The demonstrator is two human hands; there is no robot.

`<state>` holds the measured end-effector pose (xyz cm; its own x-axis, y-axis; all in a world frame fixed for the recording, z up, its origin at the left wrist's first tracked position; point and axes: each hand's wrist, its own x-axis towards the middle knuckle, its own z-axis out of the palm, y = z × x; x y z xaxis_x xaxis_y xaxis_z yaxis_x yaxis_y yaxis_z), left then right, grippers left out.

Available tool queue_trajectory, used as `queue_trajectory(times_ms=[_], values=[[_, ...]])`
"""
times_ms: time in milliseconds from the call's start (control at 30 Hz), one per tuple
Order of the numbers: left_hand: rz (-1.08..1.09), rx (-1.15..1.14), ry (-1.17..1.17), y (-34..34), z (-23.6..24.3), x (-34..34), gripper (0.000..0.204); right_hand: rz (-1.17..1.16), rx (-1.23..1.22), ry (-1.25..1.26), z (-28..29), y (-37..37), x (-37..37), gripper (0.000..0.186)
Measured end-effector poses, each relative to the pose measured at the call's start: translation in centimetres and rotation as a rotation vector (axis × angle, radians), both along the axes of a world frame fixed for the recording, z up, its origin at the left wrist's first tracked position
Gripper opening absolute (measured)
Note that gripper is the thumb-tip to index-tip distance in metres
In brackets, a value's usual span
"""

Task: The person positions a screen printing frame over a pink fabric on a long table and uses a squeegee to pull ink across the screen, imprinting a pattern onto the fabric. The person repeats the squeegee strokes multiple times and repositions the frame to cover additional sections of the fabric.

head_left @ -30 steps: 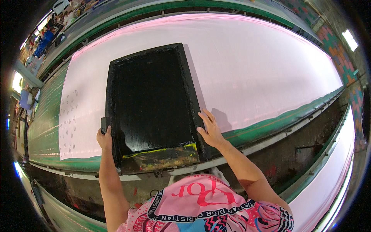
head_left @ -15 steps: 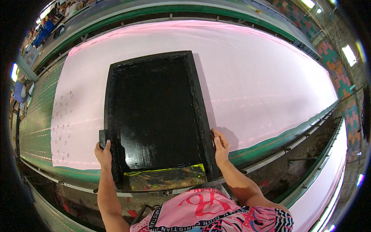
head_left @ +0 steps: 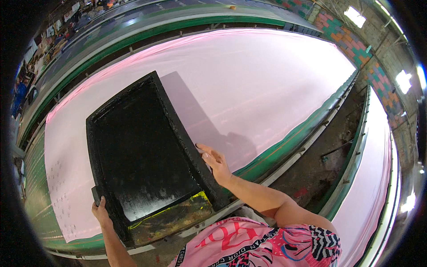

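Note:
A large black printing screen [head_left: 138, 147] slants across the pale pink cloth [head_left: 249, 80], a yellow-smeared strip along its near end. Its shadow falls well to the right, so it appears raised off the cloth. My left hand [head_left: 102, 212] grips the near left side, with the thumb by a small black block [head_left: 96, 195] that sticks out from the frame. On the right side my right hand [head_left: 216, 163] holds the frame's outer edge. The fingertips there are partly hidden behind the rim.
The cloth lies on a long green table [head_left: 262, 155] with a pale rail along its near edge. Rows of small dark marks dot the cloth's left end. A second table with pink cloth [head_left: 360, 182] stands at the right. Another long table [head_left: 195, 20] runs behind.
The screen has swung from nearly straight to a slant, its far end now leaning left. Both hands have moved left and nearer with it, and the view has turned to the right.

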<state>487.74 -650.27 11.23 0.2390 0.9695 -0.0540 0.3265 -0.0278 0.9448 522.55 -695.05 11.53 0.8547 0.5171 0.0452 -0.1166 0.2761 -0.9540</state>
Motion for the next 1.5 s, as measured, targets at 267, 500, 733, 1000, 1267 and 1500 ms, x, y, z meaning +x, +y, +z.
queue_trajectory(times_ms=[267, 500, 733, 1000, 1267, 1500], values=[[-0.107, -0.051, -0.212, -12.3, 0.7, 14.5, 0.023, 0.092, -0.197, -0.164, 3.9, -13.2, 15.9, 0.048], [-0.083, 0.036, -0.178, -30.3, 0.9, 31.0, 0.026, 0.053, -0.330, -0.144, 2.2, -28.9, 30.7, 0.050], [-0.034, 0.101, 0.012, -45.3, -1.4, 41.3, 0.037, -0.039, -0.230, -0.045, -0.9, -41.8, 41.2, 0.048], [-0.008, 0.246, 0.147, -51.7, -3.8, 45.9, 0.040, 0.002, -0.073, 0.045, -2.1, -49.3, 45.8, 0.061], [-0.006, 0.302, 0.182, -53.6, -4.2, 47.7, 0.044, 0.042, -0.114, 0.088, -1.9, -51.8, 47.9, 0.058], [-0.020, 0.303, 0.241, -53.3, -4.3, 47.7, 0.043, 0.217, -0.734, -1.093, 1.6, -49.5, 37.5, 0.041]])
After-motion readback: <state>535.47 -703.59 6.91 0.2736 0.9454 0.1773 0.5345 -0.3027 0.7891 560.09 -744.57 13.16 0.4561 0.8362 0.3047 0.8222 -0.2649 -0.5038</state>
